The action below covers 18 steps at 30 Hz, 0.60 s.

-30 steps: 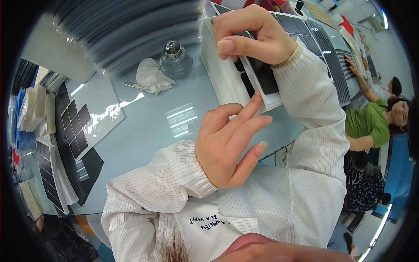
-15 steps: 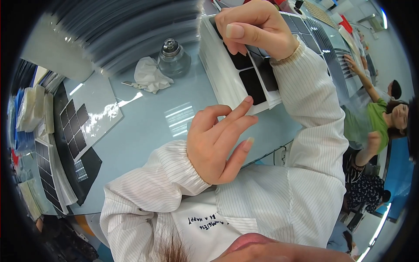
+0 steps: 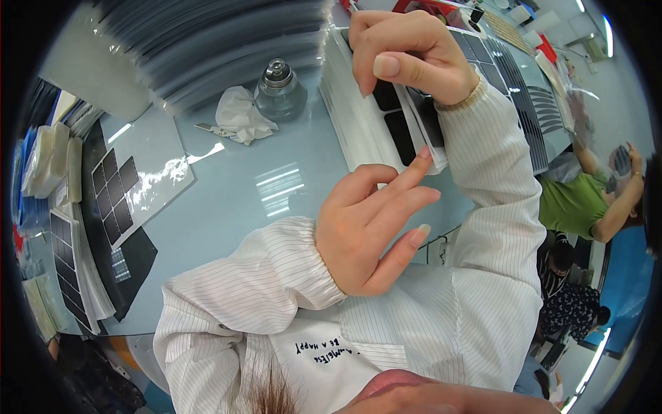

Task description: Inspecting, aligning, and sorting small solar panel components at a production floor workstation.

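A thick stack of white sheets with black rounded rectangles [image 3: 399, 136] lies on the table in front of me. My left hand [image 3: 372, 231] is open, its fingers stretched out. Its index fingertip rests at the near corner of the stack, where sheet edges fan slightly apart. Above the farther part of the stack is my right hand [image 3: 417, 58], its fingers curled down and the thumb bent beside them. What its fingertips may be pinching is hidden. Left of the stack stand a clear glass bottle with a metal cap [image 3: 281, 90] and a crumpled white tissue [image 3: 243, 116].
A small blade [image 3: 209, 129] lies beside the tissue. Farther left are a white sheet with dark squares [image 3: 155, 172] and piled packets [image 3: 52, 162]. Dark strips [image 3: 214, 48] fill the upper left. A co-worker in a green top [image 3: 572, 207] is at the right.
My left hand has moved right along the near edge of the stack. My right hand has shifted slightly right and nearer. The co-worker in green has raised their arms.
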{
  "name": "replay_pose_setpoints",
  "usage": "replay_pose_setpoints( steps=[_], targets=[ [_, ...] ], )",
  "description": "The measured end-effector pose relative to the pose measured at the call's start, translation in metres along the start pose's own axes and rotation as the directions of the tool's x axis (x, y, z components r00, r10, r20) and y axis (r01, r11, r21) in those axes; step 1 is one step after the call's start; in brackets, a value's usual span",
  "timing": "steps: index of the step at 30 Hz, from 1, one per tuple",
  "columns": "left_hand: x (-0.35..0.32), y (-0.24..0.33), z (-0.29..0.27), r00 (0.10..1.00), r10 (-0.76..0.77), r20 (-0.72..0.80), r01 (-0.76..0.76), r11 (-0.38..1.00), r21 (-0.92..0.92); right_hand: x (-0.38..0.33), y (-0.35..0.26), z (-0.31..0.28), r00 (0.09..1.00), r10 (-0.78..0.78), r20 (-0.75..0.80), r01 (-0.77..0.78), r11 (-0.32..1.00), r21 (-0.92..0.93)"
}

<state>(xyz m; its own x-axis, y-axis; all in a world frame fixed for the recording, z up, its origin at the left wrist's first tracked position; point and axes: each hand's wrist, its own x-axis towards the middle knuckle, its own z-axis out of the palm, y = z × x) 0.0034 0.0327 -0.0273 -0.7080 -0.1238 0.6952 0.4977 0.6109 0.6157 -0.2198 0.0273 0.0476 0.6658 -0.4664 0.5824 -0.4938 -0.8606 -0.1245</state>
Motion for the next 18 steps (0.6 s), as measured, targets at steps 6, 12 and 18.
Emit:
replay_pose_setpoints(
  steps=[6,12,18],
  targets=[
    [-0.003,-0.002,-0.004,1.0,-0.003,0.009,0.003,1.0,-0.012,-0.003,-0.013,-0.004,0.897,0.42,0.138,-0.437,0.889,0.138],
    [-0.011,-0.007,-0.011,0.998,-0.017,0.067,-0.001,0.967,0.254,0.006,0.001,-0.012,0.992,-0.117,0.053,0.109,0.984,0.138],
    [-0.011,-0.003,-0.009,0.993,-0.074,0.091,0.048,0.964,0.262,0.016,-0.026,-0.011,0.788,0.615,0.038,-0.576,0.712,0.401]
  ],
)
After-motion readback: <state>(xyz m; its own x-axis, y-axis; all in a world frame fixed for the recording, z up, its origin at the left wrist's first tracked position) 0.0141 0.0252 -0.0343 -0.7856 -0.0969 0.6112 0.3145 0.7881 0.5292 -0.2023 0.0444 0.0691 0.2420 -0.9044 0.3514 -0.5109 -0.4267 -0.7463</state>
